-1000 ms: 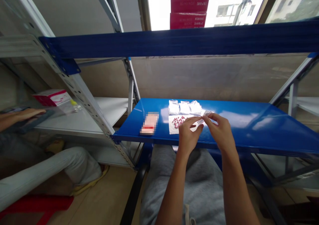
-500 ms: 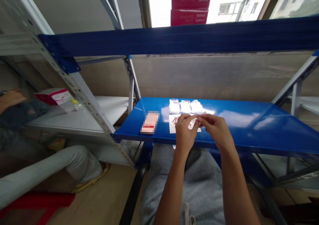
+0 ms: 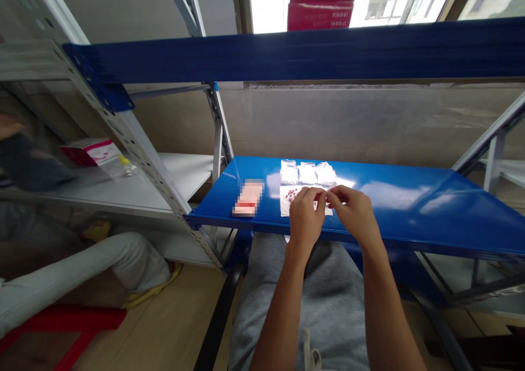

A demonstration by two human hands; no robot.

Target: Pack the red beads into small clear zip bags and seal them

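step: handling pale packet [image 3: 332, 186] | left hand [image 3: 305, 213] + right hand [image 3: 354, 211]: both pinch it, right of red bits [image 3: 292, 194] | next: likely wants steady pinch

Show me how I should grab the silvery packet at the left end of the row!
Probably best: pinch the silvery packet by its left edge, coming from the left. It looks flat, so an edge suits finger and thumb. The blue shelf borders that side, while the next packet sits close on its right and the white sheet lies in front.
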